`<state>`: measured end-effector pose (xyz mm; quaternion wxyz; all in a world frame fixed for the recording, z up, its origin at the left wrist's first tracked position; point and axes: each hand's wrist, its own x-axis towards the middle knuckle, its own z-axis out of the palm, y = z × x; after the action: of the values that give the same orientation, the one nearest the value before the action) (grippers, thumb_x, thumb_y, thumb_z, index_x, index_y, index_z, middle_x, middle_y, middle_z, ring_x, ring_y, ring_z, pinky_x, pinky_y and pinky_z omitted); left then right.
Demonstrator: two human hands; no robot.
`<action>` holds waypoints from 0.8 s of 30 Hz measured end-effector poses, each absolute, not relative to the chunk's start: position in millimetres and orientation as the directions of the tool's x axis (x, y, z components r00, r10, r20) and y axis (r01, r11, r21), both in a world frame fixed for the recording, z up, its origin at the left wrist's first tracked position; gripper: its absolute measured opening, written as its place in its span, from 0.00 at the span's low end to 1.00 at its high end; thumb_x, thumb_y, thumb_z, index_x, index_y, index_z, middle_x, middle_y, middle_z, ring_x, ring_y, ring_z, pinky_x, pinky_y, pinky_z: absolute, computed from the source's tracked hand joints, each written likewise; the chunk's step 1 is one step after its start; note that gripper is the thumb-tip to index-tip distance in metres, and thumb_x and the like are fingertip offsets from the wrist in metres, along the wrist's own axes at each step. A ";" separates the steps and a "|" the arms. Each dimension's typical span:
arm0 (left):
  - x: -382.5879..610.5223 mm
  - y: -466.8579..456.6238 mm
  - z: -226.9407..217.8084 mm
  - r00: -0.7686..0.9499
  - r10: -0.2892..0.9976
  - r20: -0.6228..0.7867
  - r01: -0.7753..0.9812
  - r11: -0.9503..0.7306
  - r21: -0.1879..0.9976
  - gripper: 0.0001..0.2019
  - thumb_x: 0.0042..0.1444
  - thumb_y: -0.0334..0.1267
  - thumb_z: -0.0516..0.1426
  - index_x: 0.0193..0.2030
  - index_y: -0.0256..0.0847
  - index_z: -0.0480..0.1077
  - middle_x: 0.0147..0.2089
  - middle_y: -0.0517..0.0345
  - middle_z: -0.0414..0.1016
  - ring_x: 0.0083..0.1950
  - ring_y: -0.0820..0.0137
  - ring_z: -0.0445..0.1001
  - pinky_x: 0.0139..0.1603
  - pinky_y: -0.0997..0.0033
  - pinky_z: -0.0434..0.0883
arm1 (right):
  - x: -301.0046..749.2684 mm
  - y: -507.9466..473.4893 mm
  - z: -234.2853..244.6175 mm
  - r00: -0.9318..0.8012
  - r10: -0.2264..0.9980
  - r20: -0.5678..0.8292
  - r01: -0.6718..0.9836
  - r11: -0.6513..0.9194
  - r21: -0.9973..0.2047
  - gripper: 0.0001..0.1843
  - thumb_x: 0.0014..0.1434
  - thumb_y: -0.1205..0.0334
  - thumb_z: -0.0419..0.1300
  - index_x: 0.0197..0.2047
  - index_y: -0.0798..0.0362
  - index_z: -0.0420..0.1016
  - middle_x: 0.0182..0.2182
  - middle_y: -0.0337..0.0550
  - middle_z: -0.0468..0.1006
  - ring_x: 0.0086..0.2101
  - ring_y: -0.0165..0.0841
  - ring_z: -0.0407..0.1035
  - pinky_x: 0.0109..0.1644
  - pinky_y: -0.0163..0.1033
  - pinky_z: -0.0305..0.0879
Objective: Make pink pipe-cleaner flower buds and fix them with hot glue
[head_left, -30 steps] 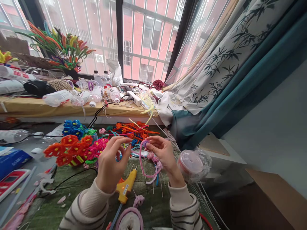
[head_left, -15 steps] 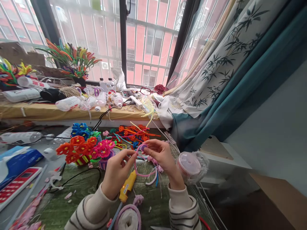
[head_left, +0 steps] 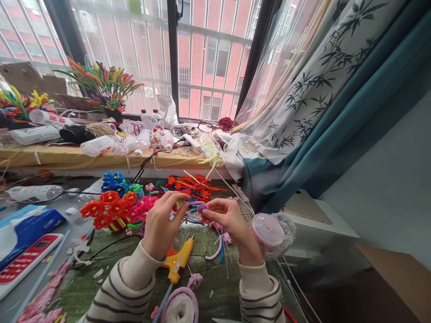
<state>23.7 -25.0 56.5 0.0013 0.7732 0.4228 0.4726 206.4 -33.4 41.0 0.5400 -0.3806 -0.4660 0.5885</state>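
Note:
A small coil of pink and purple pipe cleaner [head_left: 202, 208] is pinched between the thumb and fingers of my right hand [head_left: 233, 220]. My left hand [head_left: 163, 222] has its thumb and forefinger closed at the pink strand that runs from the coil. Below my hands a yellow glue gun [head_left: 181, 261] lies on the green tabletop, its nozzle pointing away from me. Nearer to me stands a white roll with a pink fuzzy rim [head_left: 182, 307]. Just behind my left hand are orange pipe-cleaner flowers [head_left: 107, 208] and pink ones [head_left: 143, 208], partly hidden by that hand.
Loose orange pipe cleaners [head_left: 191, 186] lie beyond my hands. A plastic-wrapped round tub [head_left: 268, 229] stands at the right. On the left are a red-and-white calculator [head_left: 28, 260] and a blue packet [head_left: 30, 226]. Plastic bottles [head_left: 97, 146] crowd the windowsill.
The large pink loop that hung below my hands is drawn up, leaving a short strand by the coil. My left hand has shifted up slightly, and more of the glue gun shows.

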 end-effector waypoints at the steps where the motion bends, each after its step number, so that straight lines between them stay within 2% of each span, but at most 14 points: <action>1: 21.4 -27.1 54.0 0.194 0.566 0.801 0.673 -0.671 0.311 0.06 0.62 0.33 0.55 0.41 0.38 0.74 0.40 0.52 0.78 0.34 0.70 0.75 0.37 0.71 0.71 | 206.6 -32.8 40.2 -0.119 0.992 0.048 -0.280 0.013 -0.960 0.16 0.41 0.55 0.75 0.29 0.56 0.79 0.23 0.42 0.81 0.25 0.33 0.76 0.29 0.34 0.71; 3: 12.7 -33.8 44.0 0.267 0.369 0.890 0.673 -0.733 0.102 0.07 0.60 0.27 0.56 0.43 0.38 0.73 0.41 0.51 0.78 0.39 0.68 0.77 0.42 0.71 0.71 | 207.7 -31.2 38.2 -0.102 0.994 0.037 -0.277 0.008 -0.961 0.17 0.40 0.54 0.75 0.29 0.56 0.79 0.23 0.42 0.82 0.24 0.33 0.76 0.30 0.34 0.71; 4: 6.6 -38.1 36.9 0.365 0.291 0.884 0.631 -0.776 -0.005 0.09 0.58 0.25 0.55 0.41 0.39 0.74 0.38 0.53 0.79 0.37 0.69 0.77 0.41 0.72 0.71 | 208.6 -30.3 37.0 -0.098 0.995 0.035 -0.275 0.006 -0.961 0.17 0.40 0.54 0.75 0.30 0.56 0.79 0.23 0.42 0.82 0.24 0.33 0.76 0.30 0.34 0.71; 5: -0.2 -42.7 29.0 0.468 0.313 0.826 0.604 -0.796 -0.040 0.10 0.58 0.25 0.54 0.40 0.40 0.74 0.37 0.54 0.79 0.36 0.69 0.77 0.40 0.73 0.71 | 209.8 -29.3 35.6 -0.097 0.995 0.035 -0.273 0.007 -0.962 0.17 0.41 0.54 0.75 0.30 0.56 0.80 0.23 0.43 0.82 0.25 0.33 0.76 0.30 0.34 0.71; 6: -7.2 -47.4 20.6 0.546 0.390 0.741 0.595 -0.804 -0.015 0.11 0.59 0.25 0.51 0.38 0.40 0.74 0.36 0.54 0.79 0.34 0.70 0.77 0.37 0.74 0.70 | 211.1 -28.4 34.2 -0.097 0.995 0.038 -0.272 0.010 -0.962 0.17 0.42 0.54 0.75 0.30 0.56 0.80 0.23 0.43 0.82 0.25 0.33 0.77 0.30 0.34 0.71; 8: -20.2 -55.7 4.3 0.663 0.613 0.430 0.632 -0.766 0.118 0.13 0.59 0.28 0.49 0.38 0.43 0.75 0.35 0.57 0.79 0.32 0.70 0.77 0.32 0.75 0.69 | 213.7 -26.5 31.1 -0.101 0.994 0.046 -0.266 0.018 -0.964 0.16 0.43 0.54 0.74 0.31 0.56 0.80 0.24 0.43 0.82 0.26 0.32 0.77 0.30 0.33 0.70; 10: -29.4 -61.4 -8.9 0.632 0.760 0.150 0.736 -0.650 0.191 0.15 0.56 0.27 0.50 0.42 0.45 0.75 0.42 0.56 0.79 0.40 0.67 0.78 0.36 0.72 0.71 | 215.5 -24.8 28.2 -0.087 0.995 0.053 -0.263 0.029 -0.964 0.16 0.44 0.54 0.74 0.31 0.56 0.79 0.25 0.43 0.82 0.26 0.32 0.76 0.29 0.32 0.70; 13: -33.4 -63.6 -19.9 0.547 0.835 -0.061 0.833 -0.536 0.135 0.24 0.50 0.24 0.51 0.52 0.44 0.73 0.51 0.51 0.77 0.52 0.59 0.74 0.49 0.61 0.70 | 215.8 -22.8 24.7 -0.083 0.996 0.045 -0.257 0.022 -0.966 0.16 0.43 0.54 0.74 0.30 0.56 0.79 0.24 0.43 0.82 0.25 0.32 0.76 0.29 0.33 0.70; 16: -29.2 -59.7 -23.1 0.494 0.861 -0.122 0.869 -0.495 0.029 0.28 0.49 0.21 0.50 0.57 0.42 0.71 0.53 0.45 0.75 0.54 0.54 0.71 0.53 0.51 0.66 | 214.7 -21.4 22.5 -0.077 0.996 0.041 -0.265 0.019 -0.964 0.17 0.41 0.54 0.75 0.30 0.56 0.79 0.24 0.43 0.81 0.25 0.33 0.76 0.29 0.34 0.71; 18: -25.2 -55.8 -24.4 0.504 0.852 -0.140 0.861 -0.508 0.005 0.29 0.49 0.19 0.49 0.57 0.40 0.71 0.51 0.44 0.76 0.54 0.53 0.71 0.54 0.50 0.65 | 214.2 -20.6 21.6 -0.074 0.997 0.037 -0.269 0.016 -0.963 0.17 0.41 0.54 0.75 0.30 0.56 0.79 0.24 0.43 0.81 0.24 0.33 0.75 0.29 0.35 0.71; 22: -20.7 -52.1 -30.8 0.543 0.831 -0.125 0.840 -0.540 0.058 0.27 0.47 0.20 0.52 0.53 0.42 0.72 0.47 0.48 0.77 0.50 0.57 0.73 0.53 0.55 0.66 | 213.4 -18.7 20.7 -0.035 0.999 0.041 -0.273 0.029 -0.962 0.17 0.40 0.53 0.75 0.29 0.56 0.79 0.24 0.42 0.81 0.24 0.33 0.75 0.28 0.35 0.71; 24: -21.9 -53.1 -35.0 0.549 0.835 -0.035 0.832 -0.541 0.125 0.25 0.46 0.21 0.52 0.51 0.42 0.72 0.45 0.50 0.77 0.47 0.60 0.75 0.50 0.61 0.68 | 212.9 -17.3 19.9 0.003 0.999 0.050 -0.264 0.050 -0.963 0.17 0.41 0.53 0.75 0.29 0.56 0.78 0.23 0.42 0.80 0.24 0.33 0.75 0.29 0.36 0.71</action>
<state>-21.9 -53.1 -35.0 0.0633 0.8777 0.4748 0.0146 212.9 -17.3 19.9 0.5739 -0.4152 -0.4421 0.5503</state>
